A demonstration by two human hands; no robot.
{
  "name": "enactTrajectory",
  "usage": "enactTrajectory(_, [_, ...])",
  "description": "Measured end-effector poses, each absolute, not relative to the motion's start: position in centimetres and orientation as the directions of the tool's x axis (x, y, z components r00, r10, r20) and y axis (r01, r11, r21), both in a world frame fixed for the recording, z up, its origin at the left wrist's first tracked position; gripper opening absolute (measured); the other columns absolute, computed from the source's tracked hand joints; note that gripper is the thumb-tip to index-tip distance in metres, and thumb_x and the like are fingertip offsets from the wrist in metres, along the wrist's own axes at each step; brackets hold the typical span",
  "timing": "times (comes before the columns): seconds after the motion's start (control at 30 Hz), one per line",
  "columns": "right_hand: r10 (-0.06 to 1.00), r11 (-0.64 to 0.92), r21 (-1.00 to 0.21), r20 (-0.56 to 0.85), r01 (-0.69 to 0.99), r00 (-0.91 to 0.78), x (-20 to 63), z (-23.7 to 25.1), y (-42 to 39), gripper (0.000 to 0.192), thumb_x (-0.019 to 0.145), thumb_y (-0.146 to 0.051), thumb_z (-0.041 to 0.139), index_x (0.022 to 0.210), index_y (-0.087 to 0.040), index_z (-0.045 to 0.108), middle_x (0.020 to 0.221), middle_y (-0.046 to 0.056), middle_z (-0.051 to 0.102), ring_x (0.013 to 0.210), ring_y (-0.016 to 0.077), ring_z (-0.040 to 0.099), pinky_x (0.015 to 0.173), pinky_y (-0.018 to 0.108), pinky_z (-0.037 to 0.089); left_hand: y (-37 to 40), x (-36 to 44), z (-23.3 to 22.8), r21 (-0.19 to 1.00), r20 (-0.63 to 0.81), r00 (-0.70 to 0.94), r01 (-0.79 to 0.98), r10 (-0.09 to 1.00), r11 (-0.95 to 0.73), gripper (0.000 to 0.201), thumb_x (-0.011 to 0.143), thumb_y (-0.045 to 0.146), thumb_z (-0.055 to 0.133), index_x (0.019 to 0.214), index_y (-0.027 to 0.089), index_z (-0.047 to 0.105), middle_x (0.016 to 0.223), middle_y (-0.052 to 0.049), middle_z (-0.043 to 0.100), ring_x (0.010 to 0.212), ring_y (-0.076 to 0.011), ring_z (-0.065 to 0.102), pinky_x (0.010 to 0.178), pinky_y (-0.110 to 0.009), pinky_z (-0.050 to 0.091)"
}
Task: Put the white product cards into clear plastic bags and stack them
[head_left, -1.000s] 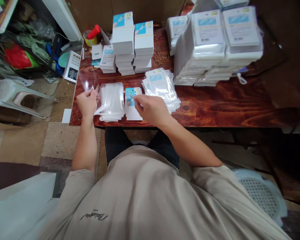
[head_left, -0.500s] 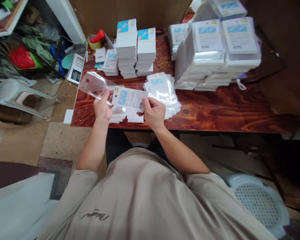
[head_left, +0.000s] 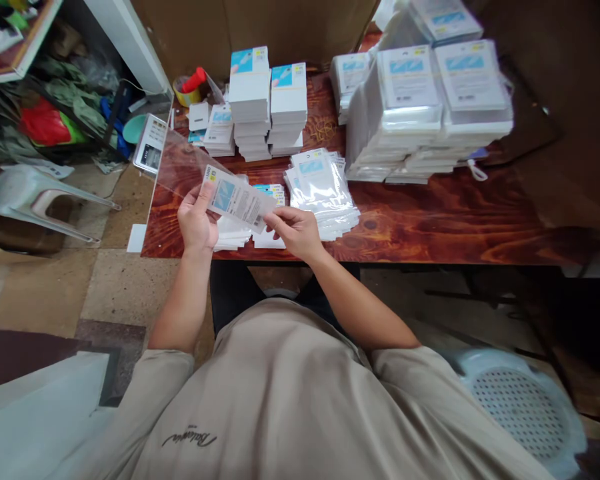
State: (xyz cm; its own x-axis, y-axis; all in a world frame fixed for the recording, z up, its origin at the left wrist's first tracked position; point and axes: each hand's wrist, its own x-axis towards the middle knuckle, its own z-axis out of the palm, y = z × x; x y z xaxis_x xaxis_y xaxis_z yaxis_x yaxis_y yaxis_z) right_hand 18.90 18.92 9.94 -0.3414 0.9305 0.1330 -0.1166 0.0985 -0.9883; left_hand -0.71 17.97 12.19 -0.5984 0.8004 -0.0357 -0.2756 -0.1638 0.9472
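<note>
My left hand (head_left: pixel 196 220) holds a clear plastic sleeve (head_left: pixel 180 160) that slants up to the left above the table's front edge. My right hand (head_left: pixel 294 231) pinches the near end of a white printed card (head_left: pixel 237 198) with a blue panel and a barcode, and the card lies partly inside the sleeve's mouth. Below my hands, on the wooden table (head_left: pixel 430 213), lie a low pile of empty sleeves (head_left: pixel 229 235) and a small stack of cards (head_left: pixel 271 193).
A loose heap of bagged cards (head_left: pixel 323 190) lies right of my hands. Tall card stacks (head_left: pixel 267 100) and bundled packs (head_left: pixel 425 107) fill the back. A scale (head_left: pixel 150 141), a tape cup (head_left: pixel 185 87) and a plastic chair (head_left: pixel 25 197) are on the left.
My right hand picked a card off the stack and brought it to the sleeve held by my left hand. The card has slid further into the sleeve, which now tilts up leftward.
</note>
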Motion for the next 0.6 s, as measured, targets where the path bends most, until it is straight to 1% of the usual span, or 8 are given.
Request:
enactTrajectory(0.1, [0.898, 0.098, -0.984, 0.153, -0.152, -0.412, 19.0, 9.3, 19.3, 0.043, 0.080, -0.056, 0.080, 0.072, -0.018, 0.062, 0.062, -0.003, 0.059, 0.053, 0.0094, 0.051, 0.049, 0.024, 0.043, 17.4, -0.3, 12.8, 0.934, -0.029, -0.541, -0.315, 0.841, -0.171, 0.039, 0.073, 0.046, 0.089, 0.096, 0.021, 0.070, 0.107, -0.007, 0.077, 0.111, -0.0263, 0.073, 0.093, -0.038, 0.060])
enactTrajectory(0.23, [0.935, 0.253, -0.959, 0.276, -0.127, -0.224, 17.3, 8.9, 19.0, 0.043, 0.079, -0.054, 0.083, 0.076, -0.019, 0.058, 0.071, -0.002, 0.056, 0.065, 0.0105, 0.051, 0.059, 0.025, 0.043, 16.1, 2.3, 13.1, 0.912, -0.050, -0.426, -0.389, 0.904, -0.133, 0.042, 0.070, 0.044, 0.092, 0.099, 0.021, 0.072, 0.111, -0.007, 0.077, 0.109, -0.0251, 0.074, 0.093, -0.037, 0.061])
enactTrajectory(0.3, [0.945, 0.315, -0.946, 0.320, -0.070, -0.070, 16.4, 8.9, 18.9, 0.047, 0.073, -0.056, 0.086, 0.089, -0.020, 0.059, 0.086, 0.000, 0.060, 0.074, 0.0127, 0.054, 0.063, 0.026, 0.045, 15.5, 3.6, 12.8, 0.914, -0.099, -0.385, -0.401, 0.917, -0.069, 0.045, 0.068, 0.044, 0.093, 0.101, 0.022, 0.072, 0.111, -0.006, 0.077, 0.099, -0.0225, 0.075, 0.086, -0.034, 0.063])
enactTrajectory(0.37, [0.937, 0.348, -0.937, 0.349, -0.027, -0.019, 16.1, 9.1, 19.3, 0.060, 0.069, -0.057, 0.088, 0.108, -0.022, 0.060, 0.106, 0.005, 0.062, 0.087, 0.0160, 0.058, 0.069, 0.029, 0.049, 15.1, 4.1, 12.5, 0.932, -0.132, -0.356, -0.363, 0.925, -0.007, 0.049, 0.067, 0.047, 0.093, 0.103, 0.022, 0.072, 0.108, -0.005, 0.077, 0.089, -0.0198, 0.075, 0.077, -0.031, 0.063])
enactTrajectory(0.43, [0.937, 0.328, -0.945, 0.327, -0.019, -0.124, 16.7, 9.3, 20.2, 0.062, 0.076, -0.058, 0.082, 0.122, -0.023, 0.059, 0.107, 0.005, 0.065, 0.089, 0.0175, 0.061, 0.072, 0.031, 0.052, 15.3, 3.7, 12.0, 0.962, -0.145, -0.307, -0.266, 0.941, 0.061, 0.054, 0.067, 0.052, 0.092, 0.105, 0.020, 0.072, 0.102, -0.006, 0.077, 0.080, -0.0190, 0.074, 0.069, -0.029, 0.062])
enactTrajectory(0.5, [0.943, 0.271, -0.963, 0.263, 0.009, -0.205, 18.3, 9.3, 21.7, 0.051, 0.087, -0.054, 0.070, 0.125, -0.022, 0.060, 0.089, 0.002, 0.065, 0.078, 0.0167, 0.061, 0.070, 0.031, 0.051, 15.8, 2.5, 11.6, 0.990, -0.132, -0.297, -0.085, 0.946, 0.112, 0.057, 0.071, 0.059, 0.086, 0.107, 0.017, 0.070, 0.096, -0.009, 0.076, 0.076, -0.0203, 0.073, 0.067, -0.031, 0.060])
enactTrajectory(0.57, [0.967, 0.241, -0.961, 0.226, 0.132, -0.122, 20.6, 8.9, 23.6, 0.041, 0.094, -0.047, 0.061, 0.124, -0.020, 0.060, 0.076, -0.001, 0.061, 0.069, 0.0163, 0.058, 0.069, 0.032, 0.051, 16.5, 0.6, 11.2, 0.967, -0.036, -0.414, 0.216, 0.909, 0.137, 0.056, 0.079, 0.061, 0.079, 0.112, 0.017, 0.069, 0.100, -0.012, 0.074, 0.086, -0.0241, 0.073, 0.080, -0.037, 0.060])
enactTrajectory(0.6, [0.972, 0.234, -0.940, 0.234, 0.247, -0.033, 21.9, 8.5, 24.6, 0.040, 0.094, -0.043, 0.059, 0.125, -0.019, 0.060, 0.075, -0.001, 0.060, 0.070, 0.0171, 0.058, 0.072, 0.034, 0.051, 16.9, -0.6, 10.9, 0.903, 0.061, -0.503, 0.396, 0.862, 0.167, 0.054, 0.083, 0.058, 0.076, 0.115, 0.017, 0.068, 0.106, -0.014, 0.073, 0.098, -0.0262, 0.072, 0.091, -0.040, 0.057])
